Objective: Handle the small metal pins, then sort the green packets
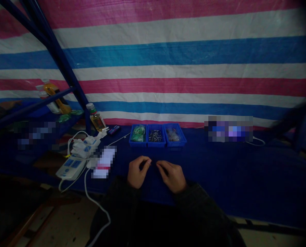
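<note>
My left hand (138, 172) is over the blue table (209, 178), its thumb and forefinger pinched together. Facing it across a small gap, my right hand (173, 175) makes a similar pinch. Anything between the fingertips is too small and dark to make out. Just beyond my hands, three blue bins stand side by side. The left bin (137, 144) contains green pieces (138, 132) in clear plastic. Small shiny metal pieces (156, 136) like pins or screws fill the middle bin (156, 144). In the right bin (177, 144) lie small pale and brownish pieces (172, 134).
To the left lie a white power strip (73, 168) with plugs and cables, and a blurred phone-like slab (104, 163). A bottle (97, 120) and a small dark box (114, 130) are behind them. A blurred object (228, 129) sits at back right. Striped sheeting (168, 55) hangs behind.
</note>
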The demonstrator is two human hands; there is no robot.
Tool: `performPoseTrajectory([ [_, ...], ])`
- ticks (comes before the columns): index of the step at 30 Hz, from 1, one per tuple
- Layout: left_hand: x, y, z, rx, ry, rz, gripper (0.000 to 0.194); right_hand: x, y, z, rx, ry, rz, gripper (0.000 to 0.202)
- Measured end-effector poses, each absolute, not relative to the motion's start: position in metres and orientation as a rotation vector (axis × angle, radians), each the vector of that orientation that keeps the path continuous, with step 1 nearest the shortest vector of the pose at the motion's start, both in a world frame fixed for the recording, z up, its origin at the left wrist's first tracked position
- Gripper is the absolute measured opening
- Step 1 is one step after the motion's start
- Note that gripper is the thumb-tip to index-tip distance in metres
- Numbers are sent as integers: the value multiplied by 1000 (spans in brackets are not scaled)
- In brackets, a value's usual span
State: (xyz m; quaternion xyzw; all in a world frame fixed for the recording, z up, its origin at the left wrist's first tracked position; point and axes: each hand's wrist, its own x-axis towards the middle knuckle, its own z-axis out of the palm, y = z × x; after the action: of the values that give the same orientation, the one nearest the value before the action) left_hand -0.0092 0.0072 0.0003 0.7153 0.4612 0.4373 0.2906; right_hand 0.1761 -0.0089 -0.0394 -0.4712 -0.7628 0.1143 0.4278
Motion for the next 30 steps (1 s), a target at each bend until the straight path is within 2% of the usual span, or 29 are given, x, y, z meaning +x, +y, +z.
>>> performPoseTrajectory([
  [9,-8,8,-3,1897,1209,1134,10,175,-7,-37,-1176,-1861,356,18],
  [17,-10,7,1,1950,1213,1071,29,176,-7,-34,-1159,-1876,396,20],
  [24,-9,8,-3,1894,1198,1134,9,176,-7,-33,-1178,-1881,396,16],
  [30,-9,7,-2,1891,1194,1125,17,176,-8,-30,-1185,-1884,416,16],
])
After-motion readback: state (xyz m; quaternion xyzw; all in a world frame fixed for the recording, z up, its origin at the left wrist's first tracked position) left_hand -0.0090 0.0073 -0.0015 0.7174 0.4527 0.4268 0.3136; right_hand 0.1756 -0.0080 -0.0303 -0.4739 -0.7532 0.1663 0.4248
